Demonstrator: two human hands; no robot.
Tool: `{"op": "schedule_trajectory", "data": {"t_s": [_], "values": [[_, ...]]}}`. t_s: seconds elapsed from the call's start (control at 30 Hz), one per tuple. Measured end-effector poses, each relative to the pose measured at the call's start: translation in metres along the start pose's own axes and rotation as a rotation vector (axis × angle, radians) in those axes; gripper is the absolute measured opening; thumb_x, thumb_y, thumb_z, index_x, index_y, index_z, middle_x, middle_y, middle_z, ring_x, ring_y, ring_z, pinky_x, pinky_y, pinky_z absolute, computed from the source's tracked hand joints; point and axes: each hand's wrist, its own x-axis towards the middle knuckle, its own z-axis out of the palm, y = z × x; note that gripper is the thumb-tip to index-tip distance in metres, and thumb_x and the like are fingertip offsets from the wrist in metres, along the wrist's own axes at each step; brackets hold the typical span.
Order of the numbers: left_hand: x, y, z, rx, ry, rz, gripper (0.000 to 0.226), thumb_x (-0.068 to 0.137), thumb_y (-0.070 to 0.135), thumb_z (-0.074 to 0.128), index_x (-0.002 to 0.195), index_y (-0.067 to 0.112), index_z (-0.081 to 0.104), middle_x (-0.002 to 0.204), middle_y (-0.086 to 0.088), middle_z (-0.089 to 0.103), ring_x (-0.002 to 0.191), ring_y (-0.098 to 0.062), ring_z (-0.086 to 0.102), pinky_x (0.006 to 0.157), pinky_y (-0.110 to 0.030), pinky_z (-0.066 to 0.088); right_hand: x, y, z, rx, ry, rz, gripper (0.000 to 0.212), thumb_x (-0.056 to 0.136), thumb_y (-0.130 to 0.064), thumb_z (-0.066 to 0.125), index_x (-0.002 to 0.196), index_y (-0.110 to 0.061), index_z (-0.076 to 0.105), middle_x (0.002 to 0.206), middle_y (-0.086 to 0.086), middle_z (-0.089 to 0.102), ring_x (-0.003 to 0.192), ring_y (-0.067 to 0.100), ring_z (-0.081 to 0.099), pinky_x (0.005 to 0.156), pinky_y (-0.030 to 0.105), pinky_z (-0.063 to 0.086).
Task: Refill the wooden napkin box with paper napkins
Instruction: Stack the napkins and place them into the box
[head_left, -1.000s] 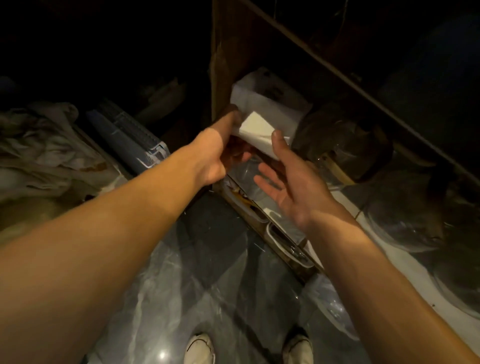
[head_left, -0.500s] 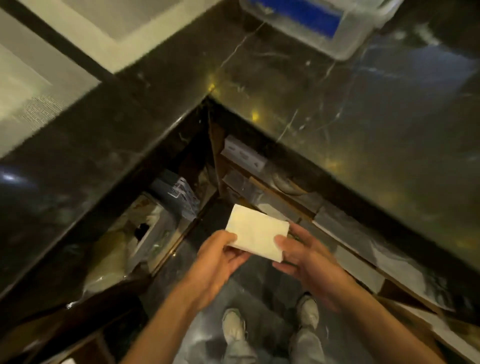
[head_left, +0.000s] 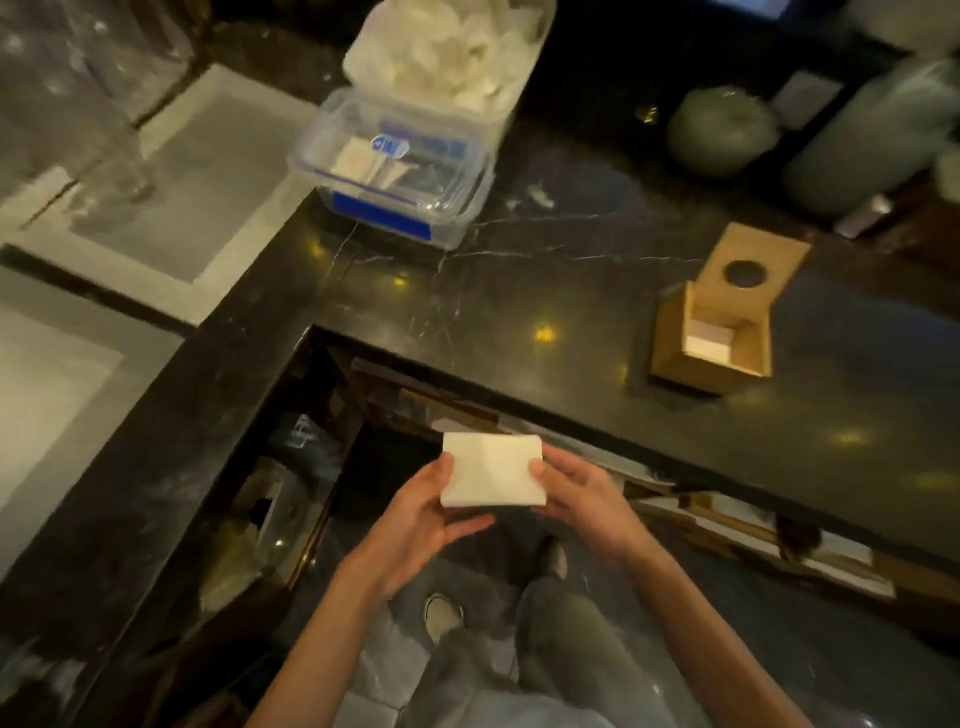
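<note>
A white stack of paper napkins (head_left: 491, 470) is held flat between both hands, low in the middle of the view, over the floor in front of the counter. My left hand (head_left: 423, 514) grips its left edge and my right hand (head_left: 582, 493) grips its right edge. The wooden napkin box (head_left: 670, 338) stands on the black marble counter (head_left: 519, 291) to the upper right of the hands, well apart from them. Its lid (head_left: 753, 260), with a round hole, is flipped back, and a few white napkins (head_left: 709, 340) lie at the bottom.
A clear plastic container with a blue label (head_left: 395, 171) sits at the counter's back, a bag of white items (head_left: 447, 47) on top. Green ceramic jars (head_left: 722, 130) stand far right. Open shelves with packages (head_left: 291, 467) lie under the counter. Glassware (head_left: 93, 104) stands at upper left.
The view has risen from the dark lower shelves to the countertop. The napkin stack came out of the shelf in both hands, and the wooden box has come into sight.
</note>
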Motion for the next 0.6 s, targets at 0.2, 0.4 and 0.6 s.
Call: {"op": "schedule_trajectory", "data": {"t_s": [0.2, 0.4, 0.6], "values": [[0.029, -0.01, 0.083, 0.342, 0.063, 0.004, 0.05, 0.085, 0.03, 0.064, 0.13, 0.011, 0.051, 0.117, -0.011, 0.071, 0.104, -0.021, 0.07, 0.083, -0.032, 0.059, -0.033, 0.013, -0.042, 0.092, 0.109, -0.027, 0.032, 0.1, -0.027, 0.052, 0.13, -0.021, 0.061, 0.118, 0.002, 0.073, 0.112, 0.019, 0.067, 0.097, 0.038, 0.054], [0.088, 0.025, 0.133, 0.576, -0.033, 0.113, 0.051, 0.085, 0.02, 0.074, 0.129, 0.023, 0.048, 0.123, -0.008, 0.066, 0.111, -0.022, 0.067, 0.09, -0.037, 0.057, 0.001, -0.04, -0.094, -0.056, 0.162, -0.213, 0.049, 0.093, -0.02, 0.065, 0.138, -0.031, 0.05, 0.124, -0.009, 0.067, 0.112, 0.005, 0.064, 0.095, 0.033, 0.056], [0.146, 0.078, 0.156, 0.935, -0.006, 0.438, 0.042, 0.081, -0.001, 0.073, 0.111, 0.023, 0.055, 0.11, 0.0, 0.065, 0.105, -0.009, 0.063, 0.082, -0.024, 0.054, 0.079, -0.088, -0.127, -0.21, 0.225, -0.423, 0.05, 0.084, -0.003, 0.072, 0.121, -0.032, 0.055, 0.121, -0.01, 0.066, 0.116, 0.0, 0.06, 0.099, 0.028, 0.051]]}}
